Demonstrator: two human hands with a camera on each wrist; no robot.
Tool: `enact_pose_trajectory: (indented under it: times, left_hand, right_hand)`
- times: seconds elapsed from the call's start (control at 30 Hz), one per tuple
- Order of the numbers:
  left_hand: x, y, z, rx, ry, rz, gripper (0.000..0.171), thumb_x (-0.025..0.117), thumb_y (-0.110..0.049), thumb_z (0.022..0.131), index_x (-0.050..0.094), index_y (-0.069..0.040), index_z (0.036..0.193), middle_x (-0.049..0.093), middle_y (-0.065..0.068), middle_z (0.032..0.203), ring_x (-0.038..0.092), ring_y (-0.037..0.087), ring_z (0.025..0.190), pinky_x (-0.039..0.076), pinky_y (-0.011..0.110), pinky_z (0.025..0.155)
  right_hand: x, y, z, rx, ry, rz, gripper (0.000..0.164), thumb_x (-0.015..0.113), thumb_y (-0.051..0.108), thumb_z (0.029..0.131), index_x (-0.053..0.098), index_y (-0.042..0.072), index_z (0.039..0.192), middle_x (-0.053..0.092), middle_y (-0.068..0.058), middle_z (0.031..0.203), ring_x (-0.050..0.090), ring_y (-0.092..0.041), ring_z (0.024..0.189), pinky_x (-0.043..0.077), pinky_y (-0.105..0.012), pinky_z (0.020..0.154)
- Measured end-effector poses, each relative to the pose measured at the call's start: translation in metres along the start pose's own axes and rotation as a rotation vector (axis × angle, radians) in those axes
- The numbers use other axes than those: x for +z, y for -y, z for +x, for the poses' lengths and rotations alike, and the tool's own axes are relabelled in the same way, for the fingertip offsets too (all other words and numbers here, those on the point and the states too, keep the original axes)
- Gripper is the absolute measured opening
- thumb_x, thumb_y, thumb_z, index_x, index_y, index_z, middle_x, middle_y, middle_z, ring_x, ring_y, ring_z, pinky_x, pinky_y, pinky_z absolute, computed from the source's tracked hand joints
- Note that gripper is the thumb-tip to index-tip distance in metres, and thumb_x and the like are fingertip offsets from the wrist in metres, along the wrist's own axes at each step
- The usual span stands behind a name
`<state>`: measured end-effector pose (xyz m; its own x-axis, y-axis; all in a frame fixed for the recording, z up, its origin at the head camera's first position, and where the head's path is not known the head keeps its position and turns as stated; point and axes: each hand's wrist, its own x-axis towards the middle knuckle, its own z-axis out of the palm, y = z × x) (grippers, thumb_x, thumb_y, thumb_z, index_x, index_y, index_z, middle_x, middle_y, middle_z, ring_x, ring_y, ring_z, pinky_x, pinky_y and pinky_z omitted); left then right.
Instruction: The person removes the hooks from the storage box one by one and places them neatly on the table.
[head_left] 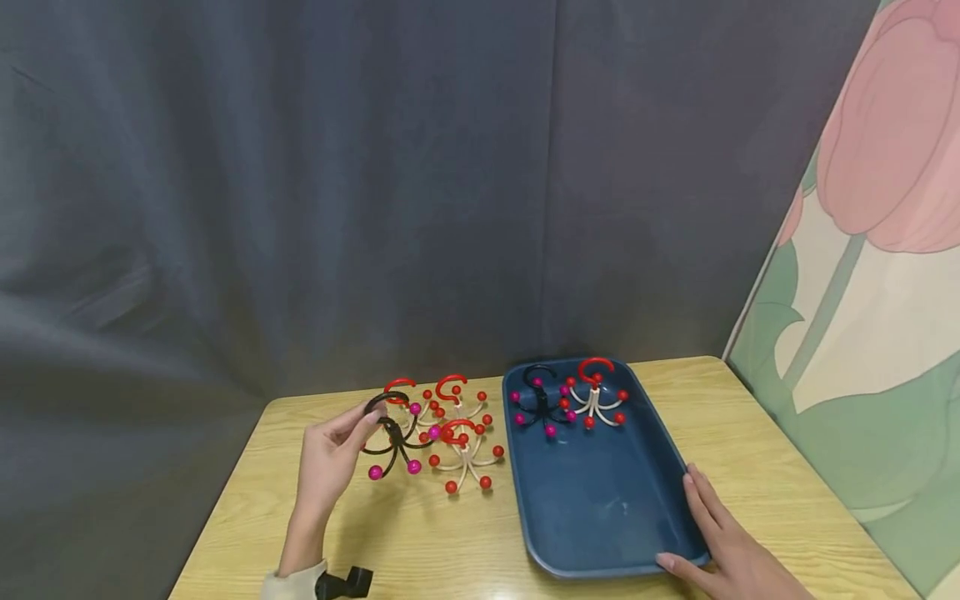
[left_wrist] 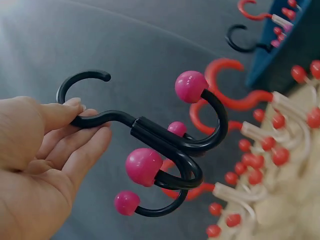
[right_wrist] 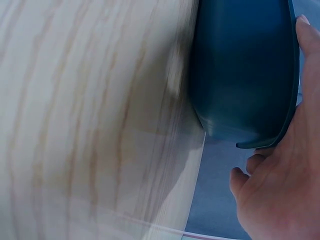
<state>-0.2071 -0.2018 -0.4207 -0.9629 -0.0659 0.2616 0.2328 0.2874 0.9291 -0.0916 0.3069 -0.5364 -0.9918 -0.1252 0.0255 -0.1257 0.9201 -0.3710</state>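
Note:
My left hand (head_left: 330, 454) pinches a black multi-arm hanging hook (left_wrist: 160, 137) by its curved top, between thumb and fingers. Its arms, tipped with pink balls, point down over the table in the head view. Close behind and beside it, white hanging hooks (head_left: 467, 457) with red tops and red balls stand on the table. My right hand (head_left: 723, 533) rests at the near right corner of a blue tray (head_left: 600, 508), thumb on the front rim and fingers along the right side. At the tray's far end are another black hook (head_left: 542, 404) and a white-and-red one (head_left: 594, 402).
The light wooden table (head_left: 420, 550) carries everything. A dark grey curtain (head_left: 420, 192) hangs behind its far edge. To the right stands a panel with a tulip print (head_left: 885, 292).

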Motion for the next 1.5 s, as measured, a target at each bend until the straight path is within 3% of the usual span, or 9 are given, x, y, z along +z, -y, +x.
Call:
enact_pose_trajectory:
  times: [0.27, 0.43, 0.6, 0.77, 1.03, 1.33, 1.5]
  left_hand:
    - [0.007, 0.038, 0.001, -0.049, -0.048, 0.036, 0.031, 0.075, -0.027, 0.099, 0.078, -0.010, 0.124, 0.079, 0.012, 0.121, 0.073, -0.005, 0.103, 0.056, 0.013, 0.090]
    - [0.013, 0.052, 0.003, -0.078, -0.076, 0.066, 0.030, 0.076, -0.026, 0.098, 0.079, -0.010, 0.124, 0.078, 0.012, 0.121, 0.075, 0.000, 0.102, 0.055, 0.011, 0.088]
    - [0.017, 0.060, 0.005, -0.117, -0.074, 0.086, 0.032, 0.077, -0.025, 0.098, 0.077, -0.011, 0.127, 0.076, 0.012, 0.125, 0.077, 0.015, 0.110, 0.055, 0.013, 0.090]
    - [0.022, 0.069, 0.007, -0.136, -0.088, 0.113, 0.031, 0.076, -0.020, 0.098, 0.076, -0.009, 0.127, 0.077, 0.014, 0.122, 0.077, 0.021, 0.109, 0.059, 0.027, 0.094]
    - [0.029, 0.077, 0.007, -0.139, -0.092, 0.124, 0.032, 0.075, -0.023, 0.099, 0.076, -0.009, 0.128, 0.076, 0.014, 0.125, 0.074, 0.031, 0.118, 0.057, 0.041, 0.103]
    - [0.032, 0.087, 0.009, -0.128, -0.089, 0.105, 0.032, 0.075, -0.021, 0.099, 0.075, -0.008, 0.129, 0.076, 0.015, 0.126, 0.074, 0.031, 0.118, 0.058, 0.033, 0.099]
    - [0.030, 0.089, 0.008, -0.135, -0.094, 0.093, 0.030, 0.075, -0.021, 0.099, 0.076, -0.011, 0.128, 0.077, 0.013, 0.125, 0.074, 0.031, 0.118, 0.057, 0.035, 0.101]
  right_hand:
    - [0.001, -0.002, -0.001, -0.001, -0.001, 0.005, 0.119, 0.070, 0.066, 0.091, 0.003, 0.008, 0.170, 0.003, -0.016, 0.178, 0.046, -0.042, 0.139, 0.061, -0.040, 0.089]
    - [0.002, 0.000, -0.001, -0.003, -0.001, 0.003, 0.119, 0.070, 0.067, 0.092, 0.001, 0.009, 0.170, 0.002, -0.015, 0.178, 0.045, -0.042, 0.140, 0.060, -0.045, 0.093]
    - [0.001, 0.002, -0.001, -0.001, -0.003, -0.003, 0.119, 0.069, 0.068, 0.092, 0.002, 0.008, 0.170, 0.004, -0.016, 0.178, 0.044, -0.041, 0.141, 0.059, -0.052, 0.097]
    - [0.000, 0.004, -0.001, 0.002, 0.001, 0.017, 0.119, 0.069, 0.067, 0.092, 0.002, 0.006, 0.170, 0.005, -0.018, 0.177, 0.044, -0.043, 0.141, 0.055, -0.062, 0.100]
    - [-0.001, 0.004, -0.001, 0.008, 0.005, 0.031, 0.119, 0.068, 0.068, 0.092, 0.002, 0.006, 0.169, 0.005, -0.018, 0.177, 0.043, -0.046, 0.143, 0.052, -0.064, 0.101]
    - [-0.001, 0.003, -0.001, 0.006, -0.005, -0.004, 0.119, 0.069, 0.068, 0.092, 0.004, 0.006, 0.170, 0.005, -0.016, 0.178, 0.046, -0.042, 0.141, 0.057, -0.057, 0.098]
    - [0.000, 0.002, 0.000, 0.002, -0.011, -0.004, 0.119, 0.069, 0.068, 0.091, 0.004, 0.007, 0.170, 0.005, -0.016, 0.178, 0.045, -0.041, 0.141, 0.058, -0.054, 0.098]
